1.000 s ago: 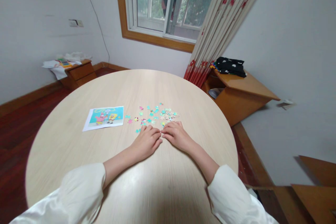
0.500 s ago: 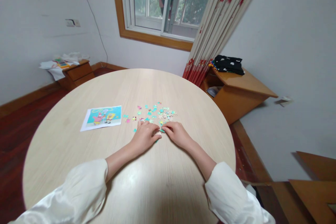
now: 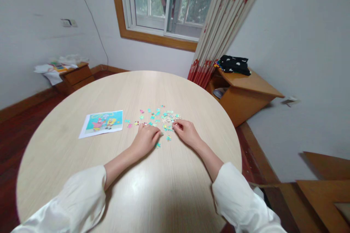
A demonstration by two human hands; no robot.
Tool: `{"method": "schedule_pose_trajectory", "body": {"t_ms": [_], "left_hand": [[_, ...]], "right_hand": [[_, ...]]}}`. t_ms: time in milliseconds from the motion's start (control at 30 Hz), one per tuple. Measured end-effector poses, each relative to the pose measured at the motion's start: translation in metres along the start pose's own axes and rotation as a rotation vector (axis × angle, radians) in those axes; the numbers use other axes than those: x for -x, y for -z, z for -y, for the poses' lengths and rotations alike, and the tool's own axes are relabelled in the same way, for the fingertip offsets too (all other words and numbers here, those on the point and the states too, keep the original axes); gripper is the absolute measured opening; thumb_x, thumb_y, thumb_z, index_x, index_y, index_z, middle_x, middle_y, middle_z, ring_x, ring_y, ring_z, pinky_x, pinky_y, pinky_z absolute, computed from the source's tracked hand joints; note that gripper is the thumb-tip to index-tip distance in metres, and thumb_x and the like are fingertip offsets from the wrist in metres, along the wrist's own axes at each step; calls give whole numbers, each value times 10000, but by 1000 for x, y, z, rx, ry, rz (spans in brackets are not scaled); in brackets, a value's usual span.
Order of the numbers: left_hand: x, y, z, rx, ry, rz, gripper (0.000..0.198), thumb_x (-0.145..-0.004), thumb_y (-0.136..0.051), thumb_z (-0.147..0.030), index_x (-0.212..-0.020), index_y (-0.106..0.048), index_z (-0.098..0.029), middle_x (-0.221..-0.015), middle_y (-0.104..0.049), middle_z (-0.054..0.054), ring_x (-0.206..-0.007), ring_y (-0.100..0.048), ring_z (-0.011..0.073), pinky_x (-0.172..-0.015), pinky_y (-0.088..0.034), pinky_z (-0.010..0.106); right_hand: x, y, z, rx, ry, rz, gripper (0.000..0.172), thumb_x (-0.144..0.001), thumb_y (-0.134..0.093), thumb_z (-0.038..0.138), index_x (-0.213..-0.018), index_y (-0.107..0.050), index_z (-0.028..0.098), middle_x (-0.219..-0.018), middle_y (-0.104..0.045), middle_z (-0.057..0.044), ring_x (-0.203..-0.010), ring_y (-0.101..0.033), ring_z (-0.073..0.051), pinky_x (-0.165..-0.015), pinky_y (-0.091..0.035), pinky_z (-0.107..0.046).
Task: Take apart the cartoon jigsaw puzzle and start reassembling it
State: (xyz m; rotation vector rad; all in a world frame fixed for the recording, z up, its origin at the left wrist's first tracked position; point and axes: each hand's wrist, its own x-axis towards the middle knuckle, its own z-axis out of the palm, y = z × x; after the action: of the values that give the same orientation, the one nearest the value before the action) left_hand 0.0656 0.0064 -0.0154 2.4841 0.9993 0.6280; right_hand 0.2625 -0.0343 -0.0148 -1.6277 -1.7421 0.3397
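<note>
Small jigsaw puzzle pieces lie loosely scattered and heaped on the round table, some teal, others pink, yellow or pale. My left hand rests at the near left of them, fingers curled, with a pale puzzle piece at the thumb and fingertips. Thumb and index of my right hand are pinched together at the heap's right edge; whatever they hold is too small to make out. Between the hands, nearer to me, lie a teal-and-yellow piece and a teal piece.
A printed cartoon picture lies flat to the left of the pieces. Beyond the table stand a wooden cabinet with folded black cloth, a small drawer unit with papers, and a curtain beside the window.
My hands have moved apart: the right has shifted up and right to the heap, the left slightly left. A teal-and-yellow piece now lies uncovered between them. The view has turned slightly right.
</note>
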Motion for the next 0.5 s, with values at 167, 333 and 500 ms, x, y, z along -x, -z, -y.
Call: {"method": "schedule_pose_trajectory", "body": {"t_ms": [167, 333, 500], "left_hand": [[-11, 0, 9, 429, 199, -32, 269, -833, -448, -278, -721, -655, -148, -687, -678, 53, -644, -594, 168, -651, -431, 279], [-13, 1, 14, 482, 236, -49, 262, -799, -470, -318, -680, -635, -153, -633, -647, 29, -618, -573, 159, -628, -426, 267], [-16, 1, 15, 307, 200, 22, 225, -788, -503, -257, -645, -640, -148, -618, -633, 20, -616, -551, 157, -610, -383, 267]], "right_hand": [[4, -21, 15, -244, 78, 66, 153, -835, -594, 262, -914, -705, 191, -774, -672, -23, -704, -573, -130, -691, -453, -257], [4, -33, 19, -282, 10, 67, 128, -816, -614, 235, -899, -695, 182, -764, -670, -18, -682, -574, -123, -673, -458, -258], [6, -22, 18, -108, 93, 105, 84, -798, -631, 152, -735, -678, 183, -663, -626, 12, -639, -534, -110, -666, -408, -254]]}}
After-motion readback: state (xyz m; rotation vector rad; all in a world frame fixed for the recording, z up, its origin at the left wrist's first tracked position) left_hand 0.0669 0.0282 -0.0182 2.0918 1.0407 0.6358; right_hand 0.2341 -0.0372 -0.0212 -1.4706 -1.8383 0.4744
